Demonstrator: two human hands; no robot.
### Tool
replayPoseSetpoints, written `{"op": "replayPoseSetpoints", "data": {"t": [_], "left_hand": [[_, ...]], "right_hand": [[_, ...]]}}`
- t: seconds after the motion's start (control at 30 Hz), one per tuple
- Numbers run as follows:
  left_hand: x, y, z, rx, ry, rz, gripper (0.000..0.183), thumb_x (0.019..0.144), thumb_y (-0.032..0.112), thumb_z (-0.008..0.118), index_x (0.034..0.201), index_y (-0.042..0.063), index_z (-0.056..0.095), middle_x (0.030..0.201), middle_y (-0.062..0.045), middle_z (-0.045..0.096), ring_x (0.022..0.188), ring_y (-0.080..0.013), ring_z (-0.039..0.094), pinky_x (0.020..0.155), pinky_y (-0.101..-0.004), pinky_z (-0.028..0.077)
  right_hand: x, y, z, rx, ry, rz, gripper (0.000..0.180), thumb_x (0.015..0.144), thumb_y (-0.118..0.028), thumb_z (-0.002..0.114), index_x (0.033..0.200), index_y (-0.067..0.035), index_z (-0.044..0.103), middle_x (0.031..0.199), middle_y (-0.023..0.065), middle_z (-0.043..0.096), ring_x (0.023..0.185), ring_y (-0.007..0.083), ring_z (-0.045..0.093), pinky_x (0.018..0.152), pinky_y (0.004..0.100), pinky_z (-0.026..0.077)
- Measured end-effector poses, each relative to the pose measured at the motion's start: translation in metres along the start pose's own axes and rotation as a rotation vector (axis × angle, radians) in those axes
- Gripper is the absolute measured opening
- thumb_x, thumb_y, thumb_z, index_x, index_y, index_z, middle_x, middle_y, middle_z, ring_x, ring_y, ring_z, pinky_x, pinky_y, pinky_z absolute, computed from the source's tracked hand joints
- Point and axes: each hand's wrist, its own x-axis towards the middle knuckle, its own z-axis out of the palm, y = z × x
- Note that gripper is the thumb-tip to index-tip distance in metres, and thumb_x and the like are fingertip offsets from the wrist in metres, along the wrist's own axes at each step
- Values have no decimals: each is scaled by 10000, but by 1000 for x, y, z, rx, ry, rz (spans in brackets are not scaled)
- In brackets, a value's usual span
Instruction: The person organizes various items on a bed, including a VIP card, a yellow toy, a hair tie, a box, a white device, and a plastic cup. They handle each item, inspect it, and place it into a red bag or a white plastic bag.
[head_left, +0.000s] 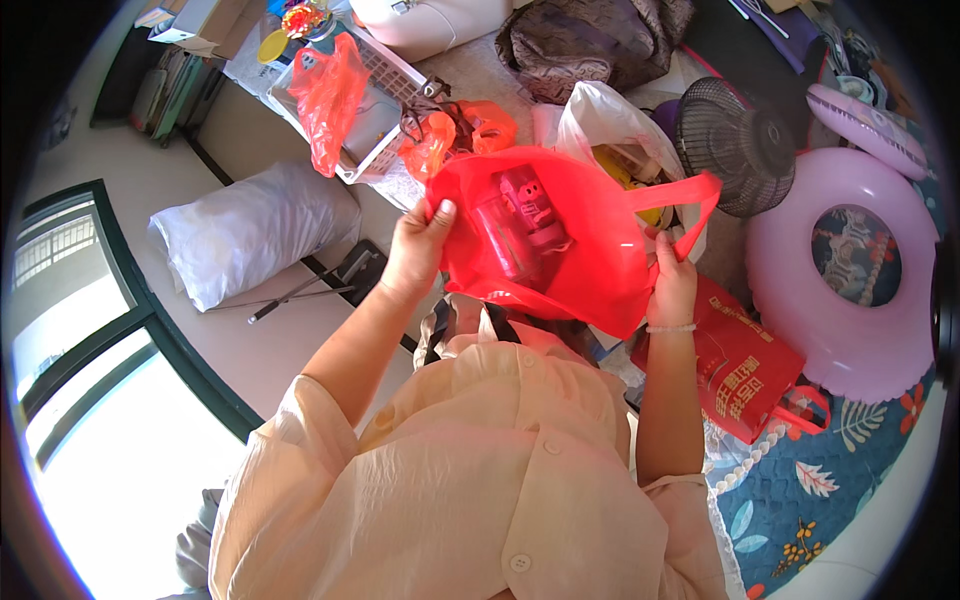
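Between my two hands a red fabric tote bag (592, 217) is held with its mouth spread wide. My left hand (422, 240) pinches the left edge, thumb on top. On the other side, my right hand (672, 281) grips the right edge close to a loop handle (679, 193). Inside lie a bottle with a cartoon face (529, 196) and, beside it, a clear cylindrical container (506, 236); the red light tints both. Part of the bag's bottom is in shadow.
Beyond the bag stand a white plastic basket (367, 161), a white plastic bag (600, 112) with things in it, and a black fan (739, 146). To the right are a pink inflatable ring (780, 225) and another red bag (742, 360). A stuffed white sack (255, 225) lies left.
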Motion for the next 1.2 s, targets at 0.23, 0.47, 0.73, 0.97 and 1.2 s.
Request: {"op": "replayPoseSetpoints", "data": {"t": [0.23, 0.47, 0.73, 0.97, 1.2], "left_hand": [[3, 1, -18, 595, -199, -69, 299, 920, 230, 545, 1077, -24, 569, 853, -2, 600, 773, -46, 507, 700, -238, 464], [-12, 13, -1, 485, -91, -98, 322, 914, 259, 554, 1058, -27, 585, 815, -7, 611, 747, -49, 522, 674, -248, 470], [-11, 7, 2, 654, 16, -3, 312, 890, 294, 583, 913, -17, 608, 630, -52, 577, 606, -54, 463, 568, -266, 441], [-15, 10, 17, 798, 0, 51, 289, 875, 261, 597, 848, -27, 591, 563, -90, 519, 548, -79, 414, 520, -291, 423], [-16, 5, 9, 893, -5, 108, 302, 846, 237, 619, 726, -30, 547, 545, -151, 465, 497, -160, 371, 493, -325, 398]], "right_hand": [[-22, -25, 6, -103, 48, -90, 648, 854, -66, 573, 1384, 16, 209, 1231, 161, 486, 1063, 211, 531, 860, 358, 449], [-44, -31, -5, -204, 57, -314, 723, 831, -74, 613, 1383, 39, 160, 1118, 93, 519, 1046, 159, 504, 936, 293, 378], [-101, -50, 10, -617, 286, -1068, 337, 859, -54, 524, 1173, 32, 439, 1042, 145, 561, 952, 210, 541, 806, 330, 458], [-28, 21, 98, -1322, -761, -388, 295, 798, -94, 550, 1076, 1, 569, 1040, 200, 598, 966, 338, 577, 815, 406, 464], [81, 175, 102, -1642, -741, 315, 456, 750, -238, 630, 1138, -13, 548, 1027, 214, 602, 941, 341, 596, 836, 411, 467]]}}
